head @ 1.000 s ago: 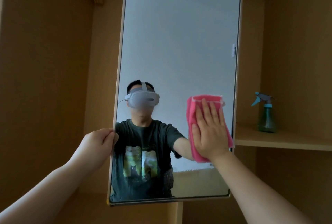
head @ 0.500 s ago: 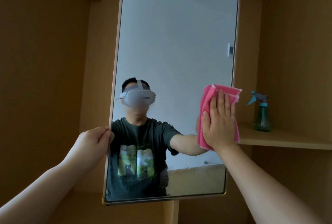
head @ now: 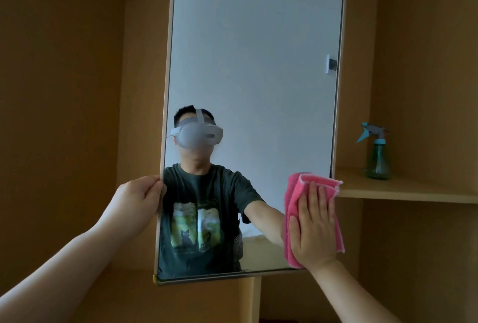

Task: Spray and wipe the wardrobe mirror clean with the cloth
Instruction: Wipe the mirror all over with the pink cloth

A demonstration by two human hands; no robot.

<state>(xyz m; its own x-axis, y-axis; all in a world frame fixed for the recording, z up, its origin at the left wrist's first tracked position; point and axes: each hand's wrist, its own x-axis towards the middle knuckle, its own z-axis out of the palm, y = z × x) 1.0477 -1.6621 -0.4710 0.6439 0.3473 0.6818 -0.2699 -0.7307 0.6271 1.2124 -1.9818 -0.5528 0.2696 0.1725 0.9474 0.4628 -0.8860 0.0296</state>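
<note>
A tall wardrobe mirror (head: pixel 256 64) in a thin pale frame fills the middle of the head view. My left hand (head: pixel 139 197) grips its left edge, fingers curled round the frame. My right hand (head: pixel 314 224) lies flat with straight fingers on a folded pink cloth (head: pixel 293 208), pressing it against the glass at the mirror's lower right corner. The cloth overhangs the right edge of the frame. A green spray bottle (head: pixel 376 159) with a teal trigger stands on the shelf to the right, apart from both hands.
Wooden wardrobe walls surround the mirror. A wooden shelf (head: pixel 413 190) juts out on the right behind the mirror's edge. A vertical wooden divider (head: pixel 256 299) stands below the mirror. The glass reflects a person wearing a headset.
My right hand has slid the pink cloth down the right side of the mirror to the lower right corner. My left hand keeps its grip on the left edge.
</note>
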